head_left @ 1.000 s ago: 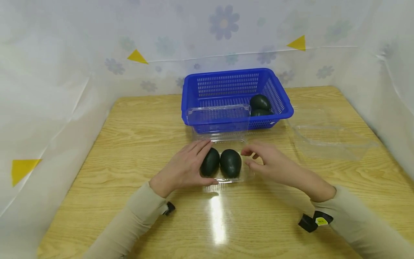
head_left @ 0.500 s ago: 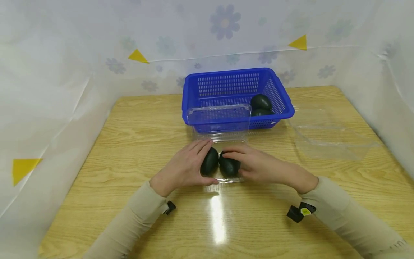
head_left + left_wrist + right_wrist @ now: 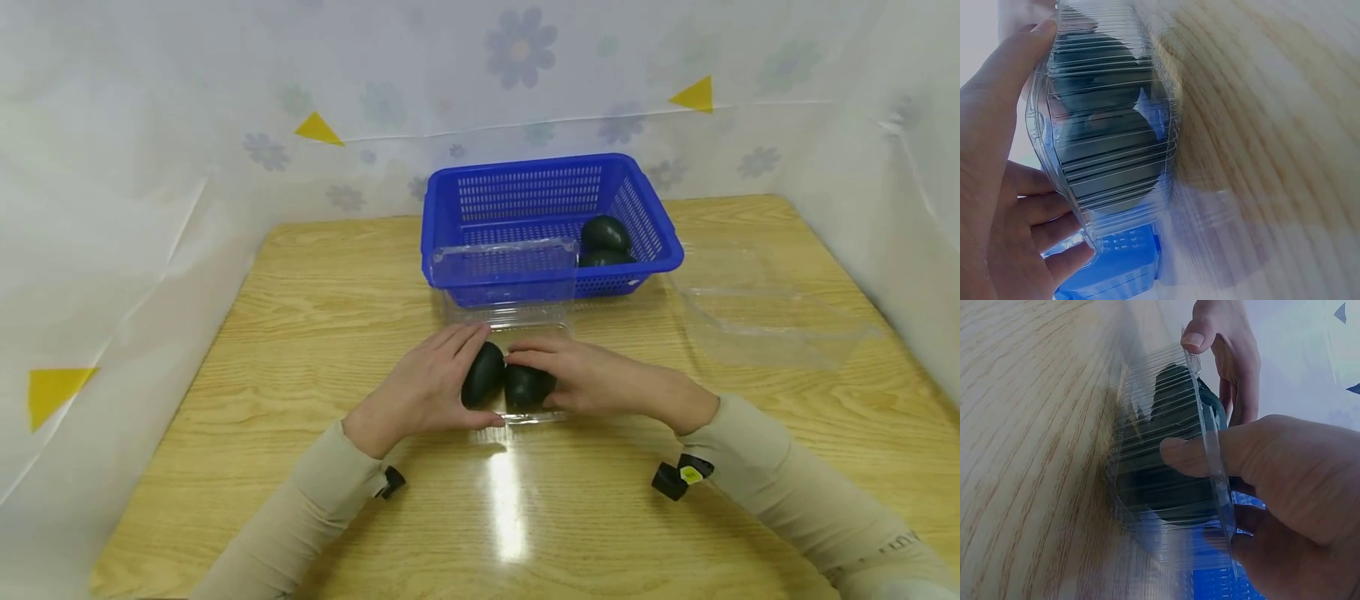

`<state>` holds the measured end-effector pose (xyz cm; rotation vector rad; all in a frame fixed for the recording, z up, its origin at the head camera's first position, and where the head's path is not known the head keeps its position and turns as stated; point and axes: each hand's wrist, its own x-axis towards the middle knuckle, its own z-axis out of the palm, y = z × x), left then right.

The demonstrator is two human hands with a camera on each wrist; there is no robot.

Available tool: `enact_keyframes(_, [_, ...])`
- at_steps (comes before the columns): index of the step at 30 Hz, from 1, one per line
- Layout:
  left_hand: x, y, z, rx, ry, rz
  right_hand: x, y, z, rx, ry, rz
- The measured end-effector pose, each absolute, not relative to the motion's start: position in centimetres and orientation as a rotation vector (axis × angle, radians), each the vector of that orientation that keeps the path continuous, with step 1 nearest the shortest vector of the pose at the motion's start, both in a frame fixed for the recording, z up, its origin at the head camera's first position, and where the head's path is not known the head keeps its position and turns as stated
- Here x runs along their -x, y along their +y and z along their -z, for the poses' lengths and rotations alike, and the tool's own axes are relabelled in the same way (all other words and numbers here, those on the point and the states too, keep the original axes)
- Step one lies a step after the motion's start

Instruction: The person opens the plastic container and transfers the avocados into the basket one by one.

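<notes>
Two dark green avocados lie side by side in a clear plastic clamshell container (image 3: 1110, 219) with its lid (image 3: 502, 283) raised toward the back. The left hand (image 3: 427, 379) holds the container's left side, thumb at the front rim and fingers at the back rim. Beside that palm is the left avocado (image 3: 483, 375). The right hand (image 3: 592, 375) grips the right avocado (image 3: 525, 387) from the right, with fingers over its top. In the right wrist view, its thumb (image 3: 1188, 456) shows through the ribbed clear wall, against the dark fruit.
A blue plastic basket (image 3: 450, 200) stands behind the container, with two more avocados (image 3: 606, 235) in its right corner. Another open clear container (image 3: 772, 333) sits at the right of the wooden table (image 3: 337, 292). White flower-patterned sheeting surrounds the table.
The right hand has moved left from beside the container and taken hold of the right avocado, which now sits slightly farther left. The left hand has stayed in place.
</notes>
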<state>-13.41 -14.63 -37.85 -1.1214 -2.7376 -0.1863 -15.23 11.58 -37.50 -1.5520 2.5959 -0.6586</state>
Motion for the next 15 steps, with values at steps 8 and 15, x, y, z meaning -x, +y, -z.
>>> enact_keyframes(8, [13.39,-14.57,37.88,1.118,-2.734,0.176,15.27,11.88,37.15,1.5,2.568,0.616])
enact_keyframes(15, [13.39,-14.58,37.9,1.116,-2.742,0.179,15.38,12.1,36.99,1.46,2.557,0.58])
